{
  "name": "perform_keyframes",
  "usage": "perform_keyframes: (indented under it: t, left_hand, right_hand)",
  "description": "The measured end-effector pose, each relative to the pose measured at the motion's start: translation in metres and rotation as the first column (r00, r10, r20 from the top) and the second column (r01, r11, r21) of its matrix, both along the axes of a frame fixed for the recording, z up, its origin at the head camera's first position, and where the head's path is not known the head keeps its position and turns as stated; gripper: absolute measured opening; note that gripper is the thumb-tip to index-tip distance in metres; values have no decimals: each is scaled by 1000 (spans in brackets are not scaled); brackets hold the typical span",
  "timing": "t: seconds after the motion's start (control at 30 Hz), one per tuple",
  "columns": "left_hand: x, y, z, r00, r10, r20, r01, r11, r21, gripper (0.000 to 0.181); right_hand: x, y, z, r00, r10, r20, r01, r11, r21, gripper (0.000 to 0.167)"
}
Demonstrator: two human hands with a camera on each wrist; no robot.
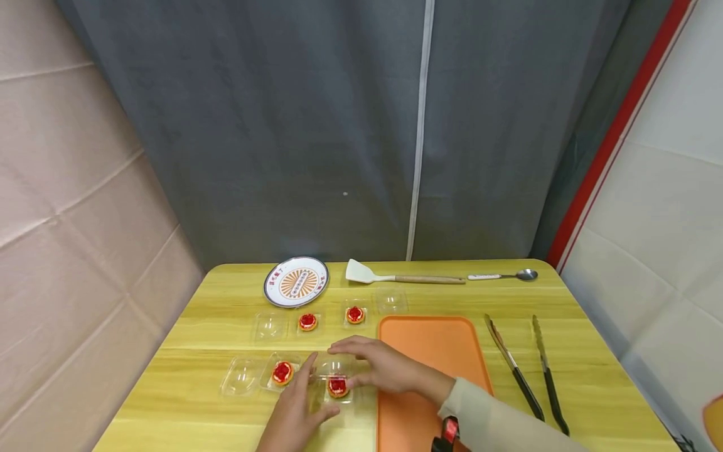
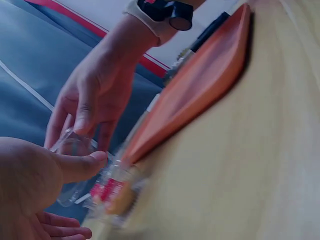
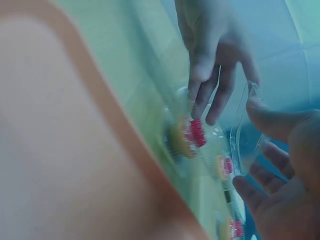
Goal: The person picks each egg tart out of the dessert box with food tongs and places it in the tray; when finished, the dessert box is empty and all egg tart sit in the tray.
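Observation:
A small tart with a red top (image 1: 337, 387) sits in a clear plastic box at the table's front, with its clear hinged lid (image 1: 333, 370) raised. My right hand (image 1: 390, 367) pinches that lid between thumb and fingers; the right wrist view shows the lid (image 3: 245, 130) upright in its grasp. On the box's left side is my left hand (image 1: 296, 405), fingers extended and thumb apart. Its fingertips are close to the box in the right wrist view, though contact is hard to make out. Another tart (image 1: 282, 373) lies in an open box left of my left hand.
Behind the hands, two more tarts (image 1: 307, 322) (image 1: 355, 314) sit in open clear boxes. An orange tray (image 1: 435, 333) lies to the right, then black-handled tongs (image 1: 514, 367). Along the back are a plate (image 1: 296, 282), a white spatula (image 1: 403, 277) and a spoon (image 1: 503, 275).

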State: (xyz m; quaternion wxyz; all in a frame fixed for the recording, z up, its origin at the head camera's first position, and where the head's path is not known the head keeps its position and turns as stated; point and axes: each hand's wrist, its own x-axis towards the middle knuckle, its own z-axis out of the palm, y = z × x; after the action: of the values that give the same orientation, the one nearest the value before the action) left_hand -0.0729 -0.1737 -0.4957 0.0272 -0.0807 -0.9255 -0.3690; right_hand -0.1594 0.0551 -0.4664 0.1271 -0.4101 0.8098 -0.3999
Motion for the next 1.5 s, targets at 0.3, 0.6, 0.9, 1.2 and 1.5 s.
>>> perform_keyframes:
  t: [0.3,0.6,0.9,1.2,1.5]
  left_hand:
    - [-9,-9,17,926,-131,-353,81,985,-150,118]
    - [-26,-12,16,864,-272,-423,154,944,-292,115]
    - [-37,-11,24,941,-207,-267,135,955,-265,99]
    - [-58,-13,32,976,-191,-103,176,974,-139,96]
    - [-78,-13,28,989,-151,-5,148,973,-179,86]
  right_hand:
    - [-11,7,10,878,61,474,49,975,-216,53]
    - [-14,11,3,606,236,760,113,920,-376,46]
    - [-7,6,-3,754,91,651,180,923,-339,67]
    - [-4,-3,-3,953,-207,219,244,957,-159,88]
    - [-12,-5,-7,954,-293,-57,294,956,-3,85]
